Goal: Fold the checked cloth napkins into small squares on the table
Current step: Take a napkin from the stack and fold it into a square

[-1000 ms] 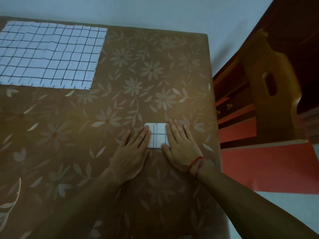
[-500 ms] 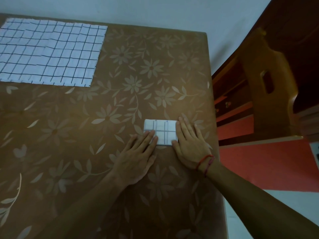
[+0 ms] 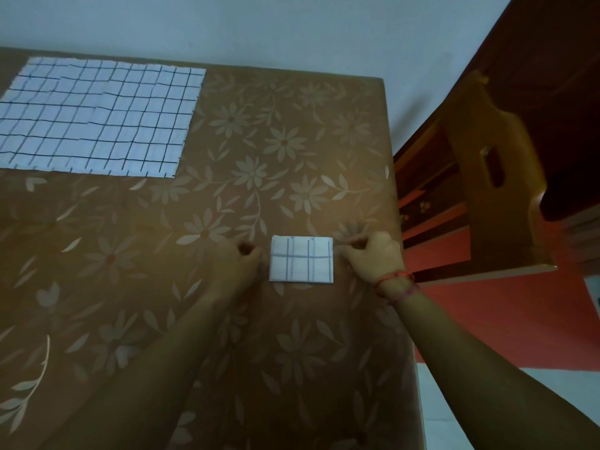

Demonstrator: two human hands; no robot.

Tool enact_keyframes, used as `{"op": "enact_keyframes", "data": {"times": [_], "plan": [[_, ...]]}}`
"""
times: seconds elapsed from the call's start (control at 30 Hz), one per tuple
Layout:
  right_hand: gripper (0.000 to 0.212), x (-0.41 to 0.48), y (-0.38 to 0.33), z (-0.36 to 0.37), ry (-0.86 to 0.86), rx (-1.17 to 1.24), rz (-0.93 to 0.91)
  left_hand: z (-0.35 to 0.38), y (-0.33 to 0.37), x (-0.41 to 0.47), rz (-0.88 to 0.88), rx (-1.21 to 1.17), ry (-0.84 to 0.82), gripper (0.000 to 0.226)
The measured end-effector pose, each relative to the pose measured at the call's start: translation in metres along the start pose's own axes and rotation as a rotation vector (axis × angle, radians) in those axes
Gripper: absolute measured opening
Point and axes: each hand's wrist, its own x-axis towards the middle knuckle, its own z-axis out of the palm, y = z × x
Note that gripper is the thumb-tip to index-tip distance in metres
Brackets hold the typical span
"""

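Cloth napkin, folded, between left grip, right grip

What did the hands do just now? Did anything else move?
The left hand and right hand slid off the small folded napkin, one to each side. Their fingers were flat before; now they are curled, holding nothing. The folded napkin stayed put on the table, and the big open napkin did too.

Dim rm, bluish light. Pale wall behind tabletop w/ brown floral cover. Wooden chair at R, slot in backrest. Red floor below, pale tile nearer.
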Motion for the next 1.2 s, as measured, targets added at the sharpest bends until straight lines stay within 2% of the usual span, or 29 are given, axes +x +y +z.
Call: {"op": "enact_keyframes", "data": {"times": [0.13,0.27,0.37,0.67,1.0,1.1,1.2], "plan": [[0.023,0.004,0.006,0.01,-0.071,-0.024,0.091,0.003,0.006,0.002,-0.095,-0.046,-0.038,0.018],[0.016,0.01,0.0,0.017,-0.151,0.066,0.175,0.013,0.01,0.003,-0.176,-0.103,-0.078,0.016],[0.009,0.014,-0.004,0.021,-0.216,0.062,0.19,0.016,0.011,0.003,-0.168,-0.066,-0.066,0.016],[0.008,0.018,-0.002,0.023,-0.155,0.024,0.14,0.022,0.006,-0.001,-0.144,0.019,-0.06,0.029],[0.004,0.011,0.003,0.028,-0.146,0.077,0.142,0.022,0.004,0.005,-0.151,0.006,-0.053,0.024],[0.013,0.011,0.002,0.027,-0.135,0.061,0.138,0.022,0.002,0.004,-0.156,-0.005,-0.053,0.025],[0.004,0.01,0.002,0.026,-0.128,0.061,0.144,0.022,0.003,0.004,-0.154,-0.009,-0.06,0.025]]}}
